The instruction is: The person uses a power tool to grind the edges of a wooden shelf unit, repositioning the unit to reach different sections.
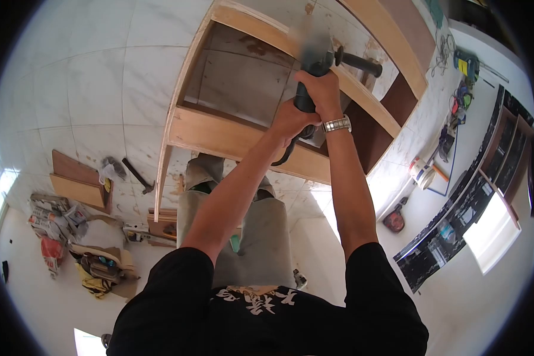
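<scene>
A room under renovation, used as a carpentry site: an unfinished plywood cabinet frame (243, 136) lies on the tiled floor (83, 89), with a hammer (137, 175), board offcuts (80, 181) and scattered tools (460, 89) around.

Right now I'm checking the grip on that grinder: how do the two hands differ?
The right hand sits higher on the grinder, nearer its head, and wears a metal watch. The left hand grips lower, at the tail end by the cable, with a bare wrist. Both are closed around the tool's body, above the wooden cabinet frame.
</scene>
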Motion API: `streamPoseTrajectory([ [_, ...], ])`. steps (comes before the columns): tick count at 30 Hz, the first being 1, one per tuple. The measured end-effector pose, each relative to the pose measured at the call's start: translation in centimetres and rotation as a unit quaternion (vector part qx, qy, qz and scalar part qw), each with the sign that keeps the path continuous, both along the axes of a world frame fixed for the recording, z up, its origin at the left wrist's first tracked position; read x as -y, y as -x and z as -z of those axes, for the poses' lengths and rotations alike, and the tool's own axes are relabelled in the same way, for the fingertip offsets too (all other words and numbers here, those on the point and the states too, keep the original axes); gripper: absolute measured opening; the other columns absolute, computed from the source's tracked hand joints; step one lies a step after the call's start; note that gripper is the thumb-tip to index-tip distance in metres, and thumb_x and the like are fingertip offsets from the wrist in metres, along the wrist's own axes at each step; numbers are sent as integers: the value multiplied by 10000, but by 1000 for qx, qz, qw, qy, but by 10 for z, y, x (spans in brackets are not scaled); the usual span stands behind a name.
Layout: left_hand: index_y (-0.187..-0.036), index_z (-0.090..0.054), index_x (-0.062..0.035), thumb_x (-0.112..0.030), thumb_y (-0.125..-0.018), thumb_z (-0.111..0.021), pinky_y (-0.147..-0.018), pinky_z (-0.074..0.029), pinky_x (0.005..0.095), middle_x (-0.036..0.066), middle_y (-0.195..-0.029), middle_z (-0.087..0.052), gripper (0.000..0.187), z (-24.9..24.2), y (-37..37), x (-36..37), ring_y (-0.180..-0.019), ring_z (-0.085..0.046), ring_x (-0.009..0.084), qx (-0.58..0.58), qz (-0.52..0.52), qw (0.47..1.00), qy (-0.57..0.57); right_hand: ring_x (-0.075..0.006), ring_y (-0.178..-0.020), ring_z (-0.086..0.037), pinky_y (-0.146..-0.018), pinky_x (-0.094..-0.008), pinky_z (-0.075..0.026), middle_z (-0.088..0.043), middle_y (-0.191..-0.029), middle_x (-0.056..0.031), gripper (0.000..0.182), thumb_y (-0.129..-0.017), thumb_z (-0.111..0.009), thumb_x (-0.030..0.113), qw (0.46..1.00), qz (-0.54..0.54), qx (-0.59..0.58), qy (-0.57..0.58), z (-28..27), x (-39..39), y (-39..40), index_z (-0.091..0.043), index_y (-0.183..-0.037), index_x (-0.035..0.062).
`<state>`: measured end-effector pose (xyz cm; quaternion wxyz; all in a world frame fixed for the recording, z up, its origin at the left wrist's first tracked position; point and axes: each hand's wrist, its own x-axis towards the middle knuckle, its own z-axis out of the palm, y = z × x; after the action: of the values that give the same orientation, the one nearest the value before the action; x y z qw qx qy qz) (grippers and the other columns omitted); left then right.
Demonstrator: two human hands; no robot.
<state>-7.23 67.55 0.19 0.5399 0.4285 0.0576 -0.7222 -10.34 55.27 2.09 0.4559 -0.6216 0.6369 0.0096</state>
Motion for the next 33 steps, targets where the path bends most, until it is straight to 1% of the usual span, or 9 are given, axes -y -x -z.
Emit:
streamPoseTrajectory([
  [3, -996, -685, -8, -58, -687, -797, -694, -538, 336, 75, -853, -713, 333, -4, -7, -1, -764, -691, 178, 30, -69, 997, -22, -146, -644, -629, -622, -335, -518, -711, -781, -69, 344, -697, -854, 230, 995, -94, -16, 14, 0, 1, -18, -740, -890, -30],
  [6, -995, -688, -4, -64, -682, -799, -691, -538, 333, 74, -858, -718, 338, -3, -12, -6, -756, -690, 179, 31, -35, 998, -44, -148, -631, -626, -614, -327, -512, -707, -770, -60, 314, -705, -852, 212, 996, -78, -32, 19, 1, -4, -21, -743, -877, -27],
  [9, -1012, -695, -6, -65, -686, -813, -700, -543, 338, 69, -866, -722, 351, 8, 1, -7, -753, -690, 179, 26, 38, 999, 2, -147, -625, -623, -606, -318, -508, -703, -765, -50, 295, -714, -851, 210, 1000, 26, -13, 4, -2, -6, 5, -747, -872, -15],
  [13, -1036, -701, -11, -67, -696, -813, -707, -546, 340, 66, -879, -725, 362, 3, 3, -5, -754, -692, 182, 36, 15, 999, 0, -137, -641, -629, -605, -308, -509, -700, -765, -37, 272, -723, -846, 189, 1000, 18, 4, 2, 5, -6, 12, -746, -875, -13],
  [18, -1065, -698, -9, -99, -780, -825, -682, -550, 323, 65, -927, -733, 325, 14, -39, -21, -762, -698, 167, 51, -72, 995, -53, -241, -679, -703, -664, -375, -555, -733, -778, -121, 408, -643, -873, 323, 991, -129, 3, 40, 5, -16, -63, -745, -858, 0],
  [20, -1082, -695, -8, -107, -804, -825, -672, -551, 317, 68, -948, -733, 322, 11, -58, -23, -767, -703, 163, 44, -76, 994, -70, -352, -747, -747, -709, -417, -588, -744, -792, -211, 465, -604, -853, 377, 989, -130, 27, 64, 19, -20, -78, -730, -814, -20],
  [28, -1011, -691, -1, -56, -692, -811, -679, -541, 334, 73, -855, -720, 346, 3, 2, -4, -731, -692, 184, -1, -12, 1000, -23, -261, -750, -748, -699, -384, -587, -749, -792, -150, 420, -615, -855, 328, 1000, 3, -28, 11, 4, -2, 1, -747, -834, -14],
  [31, -1019, -692, -1, -50, -675, -810, -694, -538, 338, 78, -870, -726, 368, -5, 10, 0, -746, -692, 183, -22, 11, 1000, -12, -175, -672, -681, -632, -331, -536, -733, -786, -96, 337, -677, -851, 243, 999, 14, -29, 1, -8, 1, 18, -736, -836, -31],
  [33, -1062, -685, -8, -70, -703, -813, -696, -546, 345, 77, -912, -727, 386, -4, 11, 0, -770, -697, 183, 0, 6, 1000, -15, -189, -677, -682, -640, -350, -539, -734, -789, -97, 351, -677, -850, 255, 1000, -14, -11, 12, -7, -3, 11, -743, -861, -25],
])
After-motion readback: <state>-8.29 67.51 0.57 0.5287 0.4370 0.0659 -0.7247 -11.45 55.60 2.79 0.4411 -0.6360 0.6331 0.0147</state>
